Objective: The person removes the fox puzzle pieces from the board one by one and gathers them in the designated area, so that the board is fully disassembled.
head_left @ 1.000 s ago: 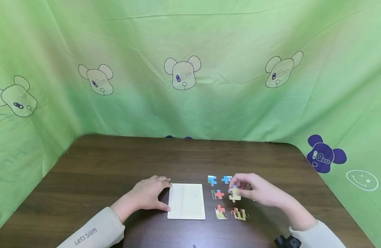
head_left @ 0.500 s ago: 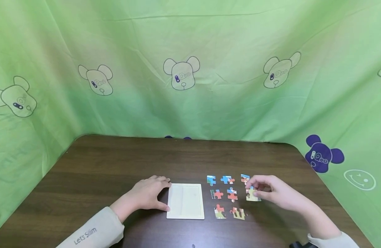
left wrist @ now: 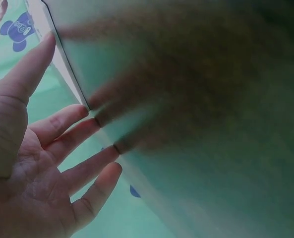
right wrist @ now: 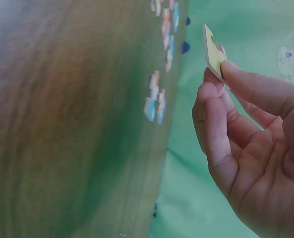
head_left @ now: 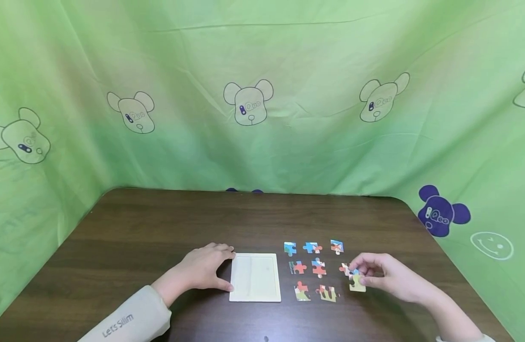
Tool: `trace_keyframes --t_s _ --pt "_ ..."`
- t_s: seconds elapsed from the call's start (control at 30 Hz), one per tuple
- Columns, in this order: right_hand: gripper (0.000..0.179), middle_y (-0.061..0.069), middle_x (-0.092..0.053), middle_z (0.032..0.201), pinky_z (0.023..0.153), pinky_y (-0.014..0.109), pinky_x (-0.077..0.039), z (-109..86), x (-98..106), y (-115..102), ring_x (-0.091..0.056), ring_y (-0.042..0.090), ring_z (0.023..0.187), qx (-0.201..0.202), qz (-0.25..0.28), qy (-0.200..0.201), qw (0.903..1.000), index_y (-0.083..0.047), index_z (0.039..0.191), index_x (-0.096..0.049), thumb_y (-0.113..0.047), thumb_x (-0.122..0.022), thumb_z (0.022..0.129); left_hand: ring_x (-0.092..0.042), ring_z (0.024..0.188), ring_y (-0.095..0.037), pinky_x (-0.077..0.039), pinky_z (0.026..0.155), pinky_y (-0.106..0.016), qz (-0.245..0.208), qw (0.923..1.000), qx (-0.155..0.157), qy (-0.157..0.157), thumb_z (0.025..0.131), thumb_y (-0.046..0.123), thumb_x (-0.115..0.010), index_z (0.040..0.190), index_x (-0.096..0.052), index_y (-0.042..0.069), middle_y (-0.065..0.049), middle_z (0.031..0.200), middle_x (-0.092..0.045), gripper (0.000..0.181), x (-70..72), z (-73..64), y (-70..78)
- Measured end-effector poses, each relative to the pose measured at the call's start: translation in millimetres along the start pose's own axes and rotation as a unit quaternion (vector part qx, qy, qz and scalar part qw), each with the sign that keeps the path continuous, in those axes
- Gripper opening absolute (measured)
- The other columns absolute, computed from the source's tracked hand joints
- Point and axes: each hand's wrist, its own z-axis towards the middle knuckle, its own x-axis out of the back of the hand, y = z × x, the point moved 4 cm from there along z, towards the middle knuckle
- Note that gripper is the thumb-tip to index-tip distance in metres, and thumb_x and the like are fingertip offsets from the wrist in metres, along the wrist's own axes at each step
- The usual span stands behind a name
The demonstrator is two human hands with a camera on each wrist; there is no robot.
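Note:
My right hand (head_left: pixel 395 278) pinches a yellow jigsaw piece (head_left: pixel 357 284) between thumb and fingers, at the right end of the loose pieces. In the right wrist view the jigsaw piece (right wrist: pixel 213 55) stands nearly edge-on past the thumb tip, a notch in its side. A pink and white piece (head_left: pixel 344 269) lies partly behind it in the head view. My left hand (head_left: pixel 204 267) rests by a pale square puzzle tray (head_left: pixel 256 280), thumb at its near left corner and fingertips at its far left corner. In the left wrist view the left hand's (left wrist: pixel 52 163) fingers are spread and fairly straight.
Several loose jigsaw pieces lie in rows right of the tray, among them a blue corner piece (head_left: pixel 290 248), a red piece (head_left: pixel 319 268) and a yellow one (head_left: pixel 328 293). The brown wooden table (head_left: pixel 181 213) ends at a green cloth backdrop (head_left: pixel 254 156).
My right hand has carried the yellow jigsaw piece rightward from over the middle column, then toward the near side, uncovering pieces in the middle and right columns. My left hand stays at the tray.

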Motion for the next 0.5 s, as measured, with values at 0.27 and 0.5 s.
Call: trace_keyframes --t_s 0.27,0.5 --pt "0.022 0.006 -0.062 0.083 0.065 0.022 -0.047 -3.3 -11 10 -0.058 0.005 0.078 -0.017 0.015 -0.036 0.9991 -0.007 0.103 -0.065 0.006 -0.066 0.086 -0.051 0.135 -0.034 -0.048 0.100 -0.053 -0.008 1.0000 -0.006 0.000 0.075 0.051 -0.080 0.132 -0.063 0.012 -0.009 0.145 -0.056 0.072 -1.8 -0.9 -1.0" --pt "0.020 0.005 -0.060 0.080 0.061 0.022 -0.047 -1.7 -14 13 -0.055 0.002 0.075 -0.015 0.019 -0.047 0.9986 -0.004 0.101 -0.063 0.009 -0.063 0.085 -0.051 0.134 -0.033 -0.049 0.100 -0.051 -0.009 0.9999 -0.011 0.008 0.075 0.050 -0.081 0.132 -0.063 0.011 -0.009 0.144 -0.056 0.072 -0.7 -0.9 -1.5"
